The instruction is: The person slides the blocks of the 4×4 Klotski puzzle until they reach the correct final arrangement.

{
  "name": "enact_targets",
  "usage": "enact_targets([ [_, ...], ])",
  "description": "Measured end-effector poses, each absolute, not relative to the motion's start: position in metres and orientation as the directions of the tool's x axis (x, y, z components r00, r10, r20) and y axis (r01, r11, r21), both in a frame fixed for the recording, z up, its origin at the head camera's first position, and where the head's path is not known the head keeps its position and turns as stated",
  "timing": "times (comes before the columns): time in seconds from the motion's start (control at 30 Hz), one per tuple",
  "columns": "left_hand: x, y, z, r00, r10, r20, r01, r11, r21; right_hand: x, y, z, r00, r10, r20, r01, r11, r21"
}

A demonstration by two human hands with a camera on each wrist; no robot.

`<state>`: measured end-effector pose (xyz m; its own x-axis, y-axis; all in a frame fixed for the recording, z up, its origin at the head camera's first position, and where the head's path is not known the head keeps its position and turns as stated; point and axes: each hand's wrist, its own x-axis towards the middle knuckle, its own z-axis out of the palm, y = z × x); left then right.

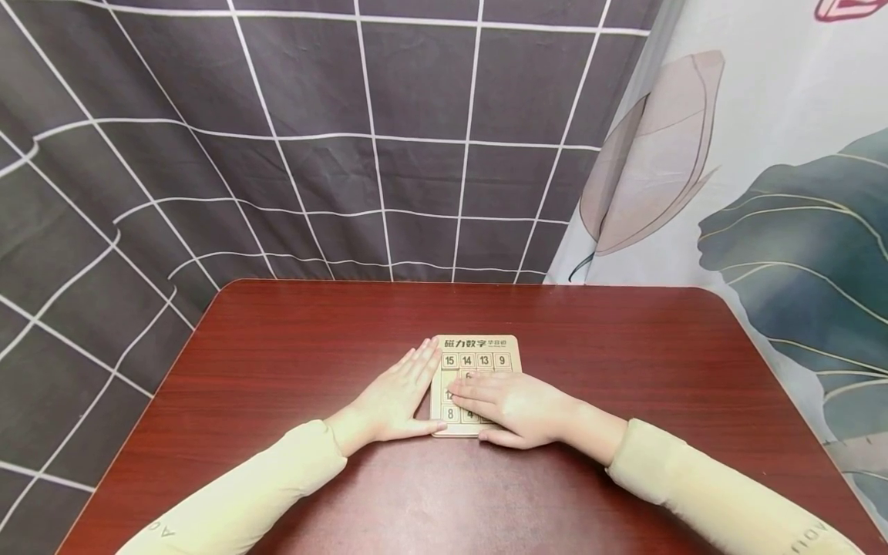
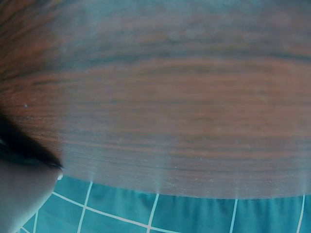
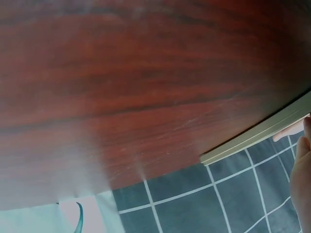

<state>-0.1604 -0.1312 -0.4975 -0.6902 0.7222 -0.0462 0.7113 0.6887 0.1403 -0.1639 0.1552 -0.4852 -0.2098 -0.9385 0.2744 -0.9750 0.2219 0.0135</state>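
Observation:
A pale wooden sliding number puzzle [image 1: 479, 344] lies flat on the table, with Chinese lettering along its top strip and numbered tiles below. In the second row, its leftmost slot shows no tile. My left hand [image 1: 394, 395] rests along the puzzle's left edge, fingers straight and thumb at the lower left corner. Across the lower right tiles lies my right hand [image 1: 520, 405], fingers extended leftward with the tips by the tile marked 12. It hides several tiles. The right wrist view shows the board's side edge [image 3: 257, 135] and part of the right hand [image 3: 302, 182].
The dark red wood-grain table [image 1: 312, 331] has rounded far corners. Behind it hangs a dark curtain [image 1: 416, 85] with a white grid. A pale curtain [image 1: 694, 254] with leaf prints hangs at the right. Both forearms wear light yellow sleeves [image 1: 243, 486].

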Motion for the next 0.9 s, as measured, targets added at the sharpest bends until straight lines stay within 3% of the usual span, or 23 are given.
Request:
enact_targets([
  [0.17, -0.161, -0.131, -0.497, -0.691, 0.722, -0.047, 0.710, 0.689, 0.142, -0.172, 0.155, -0.484, -0.246, -0.932, 0.268, -0.967, 0.255, -0.001],
  [0.6, -0.162, -0.131, -0.498, -0.691, 0.720, -0.056, 0.709, 0.691, 0.137, -0.198, 0.150, -0.485, -0.425, -0.896, 0.133, -0.905, 0.420, -0.065],
  [0.73, -0.161, -0.131, -0.497, -0.691, 0.721, -0.054, 0.709, 0.691, 0.144, -0.197, 0.149, -0.486, -0.423, -0.896, 0.134, -0.906, 0.417, -0.068],
  [0.9, -0.161, -0.131, -0.496, -0.690, 0.721, -0.056, 0.708, 0.689, 0.153, -0.189, 0.149, -0.486, -0.362, -0.911, 0.196, -0.931, 0.363, -0.036],
])
